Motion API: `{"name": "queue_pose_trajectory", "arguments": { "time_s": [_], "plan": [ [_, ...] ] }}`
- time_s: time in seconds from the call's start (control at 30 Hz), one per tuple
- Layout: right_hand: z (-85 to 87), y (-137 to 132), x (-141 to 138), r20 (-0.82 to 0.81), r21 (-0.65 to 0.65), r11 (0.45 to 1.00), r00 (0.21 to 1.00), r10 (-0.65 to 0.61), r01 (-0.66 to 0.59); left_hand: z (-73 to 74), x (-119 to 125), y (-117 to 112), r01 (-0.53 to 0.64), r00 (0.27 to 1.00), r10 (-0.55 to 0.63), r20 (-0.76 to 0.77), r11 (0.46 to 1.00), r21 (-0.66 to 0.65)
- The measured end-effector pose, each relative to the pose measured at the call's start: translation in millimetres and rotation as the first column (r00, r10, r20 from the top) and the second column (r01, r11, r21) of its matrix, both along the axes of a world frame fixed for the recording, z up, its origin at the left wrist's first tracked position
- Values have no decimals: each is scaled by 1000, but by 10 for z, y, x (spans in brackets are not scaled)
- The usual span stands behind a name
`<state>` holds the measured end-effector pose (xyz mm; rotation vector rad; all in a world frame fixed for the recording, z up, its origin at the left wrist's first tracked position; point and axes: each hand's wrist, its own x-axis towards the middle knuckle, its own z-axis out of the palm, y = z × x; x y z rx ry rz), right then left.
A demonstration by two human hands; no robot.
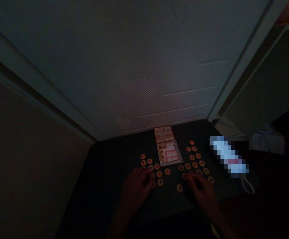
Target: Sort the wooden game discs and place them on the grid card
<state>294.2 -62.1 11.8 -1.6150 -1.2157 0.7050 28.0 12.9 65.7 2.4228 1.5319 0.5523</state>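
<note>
Round wooden Chinese chess pieces with red or dark characters lie in two loose groups on a dark table. My left hand curls over the left group, thumb and fingertips closed about a chess piece that is partly covered. On the right, the fingertips of my right hand pinch a red-marked piece at the table surface. A dark-marked piece lies just left of that hand. Between the groups sits an open box with several pieces along its left side and a pink-lined sheet inside.
Behind the box, its printed lid lies near a pale panel with embossed hearts. A bright, pixelated object with a white loop is at the table's right. The dark table narrows toward the panel. Light is dim.
</note>
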Motion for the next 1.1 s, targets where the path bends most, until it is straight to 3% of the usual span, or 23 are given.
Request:
{"name": "queue_pose_trajectory", "arguments": {
  "time_s": [0.33,0.67,0.9,1.1],
  "plan": [
    [55,-7,-3,-23,22,999,999,-23,24,91,226,-93,-150,962,128,-241,986,-76],
    [77,9,2,-47,-3,1000,999,-11,11,153,336,-73,-267,913,227,-338,961,-75],
    [90,21,6,-51,20,1000,999,-5,6,260,294,-48,-283,944,262,-201,955,-83],
    [91,22,1,-44,24,1000,999,-14,15,324,338,129,-222,975,218,-51,969,-110]
  ]
}}
